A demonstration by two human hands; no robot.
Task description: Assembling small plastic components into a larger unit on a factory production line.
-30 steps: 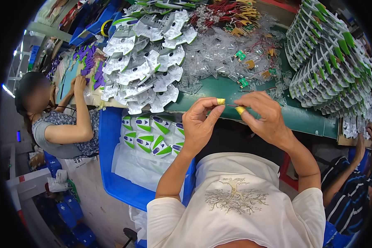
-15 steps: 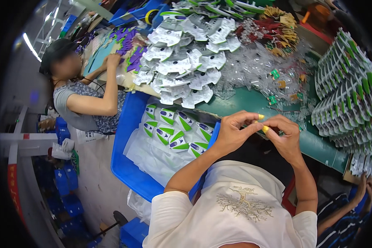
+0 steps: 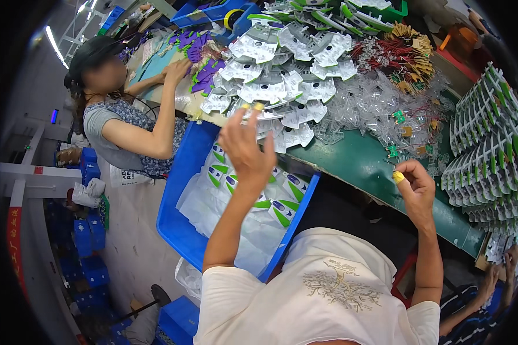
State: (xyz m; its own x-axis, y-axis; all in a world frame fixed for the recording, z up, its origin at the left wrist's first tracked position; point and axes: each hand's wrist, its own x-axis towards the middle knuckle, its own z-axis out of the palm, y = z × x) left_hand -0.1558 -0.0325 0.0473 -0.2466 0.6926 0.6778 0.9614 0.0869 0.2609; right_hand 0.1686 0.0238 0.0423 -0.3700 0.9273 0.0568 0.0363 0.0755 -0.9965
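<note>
My left hand (image 3: 247,146) is stretched out at the near-left edge of a tall pile of white plastic shells (image 3: 263,91) with green edges. Its fingers are spread, holding nothing, and yellow wraps cover two fingertips. Over the green tabletop (image 3: 351,158), my right hand (image 3: 417,187) is closed in a pinch, a yellow wrap on its thumb. Whatever lies between those fingers is too small to make out. Just beyond it lies a small green circuit board (image 3: 392,151) with thin wires.
Below my left arm stands a blue bin (image 3: 172,215) holding white, green and purple shells on white sheeting. Clear plastic parts (image 3: 357,109) and red-wired yellowish parts (image 3: 406,52) lie behind. Stacked shells (image 3: 486,144) rise at right. Co-workers sit left and lower right.
My hands were together in front of me and have parted. The left has swung left and forward to the shell pile; the right has moved slightly right, still pinching.
</note>
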